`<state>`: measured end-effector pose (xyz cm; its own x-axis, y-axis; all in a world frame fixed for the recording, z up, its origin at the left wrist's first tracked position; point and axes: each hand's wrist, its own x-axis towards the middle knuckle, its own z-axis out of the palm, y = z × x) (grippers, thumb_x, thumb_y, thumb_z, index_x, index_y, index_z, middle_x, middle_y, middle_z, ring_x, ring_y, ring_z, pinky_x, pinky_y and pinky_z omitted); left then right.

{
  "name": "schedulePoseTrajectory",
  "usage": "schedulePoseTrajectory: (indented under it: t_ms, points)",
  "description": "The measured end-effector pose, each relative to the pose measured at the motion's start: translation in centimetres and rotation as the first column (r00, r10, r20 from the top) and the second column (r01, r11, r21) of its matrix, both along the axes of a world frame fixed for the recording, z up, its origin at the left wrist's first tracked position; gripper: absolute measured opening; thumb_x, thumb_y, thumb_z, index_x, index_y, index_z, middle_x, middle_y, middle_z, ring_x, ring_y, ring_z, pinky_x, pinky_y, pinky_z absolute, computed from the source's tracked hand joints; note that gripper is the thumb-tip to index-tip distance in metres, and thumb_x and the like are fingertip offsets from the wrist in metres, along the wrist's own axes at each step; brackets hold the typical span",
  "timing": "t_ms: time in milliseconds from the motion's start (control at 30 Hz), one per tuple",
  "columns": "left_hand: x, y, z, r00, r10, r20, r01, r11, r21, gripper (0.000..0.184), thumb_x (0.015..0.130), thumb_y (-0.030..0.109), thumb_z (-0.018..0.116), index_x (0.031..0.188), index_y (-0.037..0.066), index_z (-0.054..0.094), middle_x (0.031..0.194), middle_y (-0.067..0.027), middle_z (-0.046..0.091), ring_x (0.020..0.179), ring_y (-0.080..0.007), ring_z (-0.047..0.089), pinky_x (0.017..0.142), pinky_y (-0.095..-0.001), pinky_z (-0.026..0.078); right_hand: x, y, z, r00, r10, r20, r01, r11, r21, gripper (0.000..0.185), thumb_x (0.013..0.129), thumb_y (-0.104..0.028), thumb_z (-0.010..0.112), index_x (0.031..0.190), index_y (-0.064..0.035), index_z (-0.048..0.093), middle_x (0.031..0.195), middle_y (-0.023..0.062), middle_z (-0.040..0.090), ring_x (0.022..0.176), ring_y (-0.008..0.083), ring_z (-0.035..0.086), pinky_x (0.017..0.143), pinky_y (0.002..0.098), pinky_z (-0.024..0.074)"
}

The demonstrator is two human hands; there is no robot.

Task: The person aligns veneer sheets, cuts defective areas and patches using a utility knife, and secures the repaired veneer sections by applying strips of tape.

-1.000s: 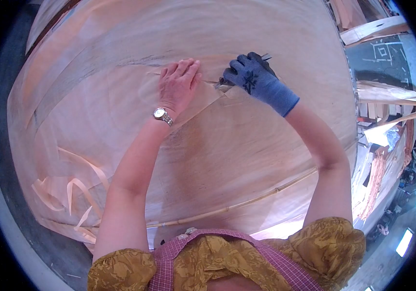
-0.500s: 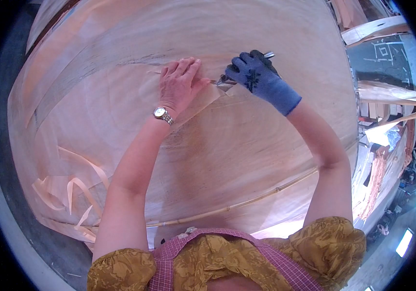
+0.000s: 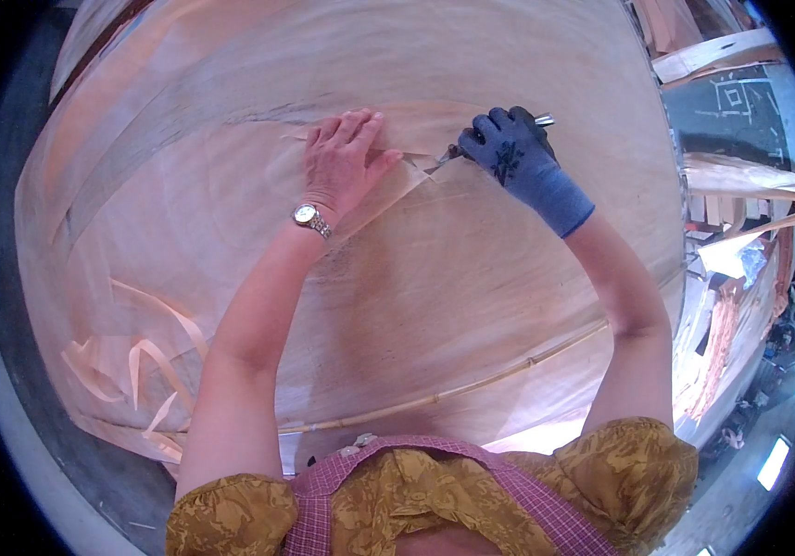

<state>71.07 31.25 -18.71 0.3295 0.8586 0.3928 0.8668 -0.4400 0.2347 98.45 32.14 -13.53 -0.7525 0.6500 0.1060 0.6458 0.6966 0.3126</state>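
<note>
My bare left hand, with a wristwatch on its wrist, lies with its fingers stretched out on a broad sheet of pale wood veneer. To its right, my right hand wears a blue glove with dark fingers and is closed around a knife. The metal end of its handle sticks out behind the hand, and its thin blade points left and down at the veneer. Near the blade tip, a narrow pointed strip of veneer and a straight edge meet. The gloved fingers hide most of the handle.
Several curled veneer offcuts lie at the lower left. A thin bamboo-like stick crosses the sheet close to my body. On the right, beyond the sheet's edge, are more wood pieces and scraps over the dark floor.
My right hand has moved a little right and down with the knife, away from my left hand. More of the narrow strip shows. My left hand stays in place.
</note>
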Motion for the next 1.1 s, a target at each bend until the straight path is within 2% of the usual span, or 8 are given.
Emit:
schedulePoseTrajectory:
  t_ms: [200,300,400,500,600,800,1000,1100]
  points:
    - [0.1,0.0,0.0,1.000,0.008,0.009,-0.008,1.000,-0.015,0.051,0.083,0.050,0.068,0.121,0.015,0.066,0.124,-0.0014,0.063,0.111,-0.0238,0.058,0.097,-0.0409,0.042,0.0,-1.1,-0.4,0.985,-0.133,-0.112,0.107,0.970,-0.217,0.017,0.090,-0.036,0.062,0.094,-0.0189,0.062,0.084,0.0028,0.060,0.082,0.0221,0.061,0.074,0.0402,0.0464]
    - [0.1,0.0,0.0,1.000,0.008,0.005,-0.007,1.000,-0.013,0.051,0.083,0.049,0.068,0.121,0.016,0.066,0.124,-0.0013,0.062,0.111,-0.0239,0.058,0.097,-0.0411,0.042,-0.4,-1.3,-0.7,0.974,-0.110,-0.196,0.072,0.979,-0.192,0.020,0.088,-0.036,0.065,0.091,-0.0168,0.062,0.081,0.0046,0.061,0.078,0.0241,0.063,0.070,0.0409,0.0474]
    - [0.1,0.0,0.1,1.000,0.006,0.004,-0.006,1.000,-0.002,0.051,0.083,0.049,0.068,0.121,0.016,0.066,0.124,-0.0013,0.063,0.111,-0.0241,0.058,0.097,-0.0416,0.043,-1.5,-1.2,-0.5,0.972,-0.127,-0.200,0.079,0.970,-0.232,0.016,0.088,-0.033,0.064,0.090,-0.0172,0.063,0.081,0.0043,0.061,0.079,0.0240,0.063,0.070,0.0409,0.0473]
    - [0.1,0.0,0.2,1.000,0.001,0.009,0.000,1.000,-0.003,0.051,0.083,0.049,0.068,0.121,0.016,0.066,0.123,-0.0012,0.063,0.111,-0.0241,0.058,0.097,-0.0419,0.043,-2.1,-0.9,-1.0,0.988,-0.129,-0.088,0.110,0.974,-0.196,0.009,0.087,-0.027,0.062,0.090,-0.0192,0.064,0.084,0.0025,0.061,0.083,0.0218,0.062,0.074,0.0410,0.0469]
    - [0.1,0.0,0.3,1.000,0.006,0.006,-0.006,1.000,-0.016,0.050,0.083,0.049,0.068,0.121,0.016,0.066,0.123,-0.0010,0.063,0.111,-0.0240,0.058,0.097,-0.0419,0.043,-1.6,-0.2,-0.6,0.998,0.019,-0.058,-0.023,0.997,-0.069,0.007,0.086,-0.024,0.060,0.091,-0.0217,0.064,0.087,0.0015,0.059,0.089,0.0199,0.061,0.080,0.0406,0.0461]
    - [0.1,0.0,0.1,1.000,0.005,-0.001,-0.005,1.000,-0.005,0.050,0.083,0.049,0.068,0.120,0.016,0.066,0.124,-0.0006,0.063,0.112,-0.0241,0.057,0.097,-0.0421,0.043,-1.0,3.0,-0.9,0.971,0.230,-0.064,-0.236,0.967,-0.101,0.020,0.082,-0.020,0.063,0.101,-0.0266,0.062,0.097,-0.0018,0.056,0.094,0.0189,0.057,0.089,0.0379,0.0441]
    - [0.0,0.0,0.1,1.000,0.009,0.006,-0.008,1.000,-0.017,0.051,0.082,0.049,0.069,0.121,0.016,0.065,0.124,-0.0002,0.062,0.112,-0.0242,0.057,0.096,-0.0420,0.043,-1.2,3.6,-0.9,0.964,0.257,0.065,-0.249,0.962,-0.109,0.024,0.082,-0.020,0.063,0.103,-0.0284,0.060,0.101,-0.0025,0.056,0.100,0.0169,0.057,0.092,0.0366,0.0446]
    - [0.0,0.0,0.1,1.000,0.009,0.003,-0.009,1.000,-0.018,0.052,0.081,0.050,0.070,0.121,0.017,0.065,0.124,-0.0001,0.062,0.112,-0.0236,0.057,0.096,-0.0419,0.043,-0.9,3.7,-1.2,0.950,0.312,0.015,-0.312,0.950,-0.031,0.015,0.083,-0.022,0.061,0.098,-0.0270,0.060,0.097,-0.0019,0.056,0.098,0.0181,0.057,0.087,0.0365,0.0445]
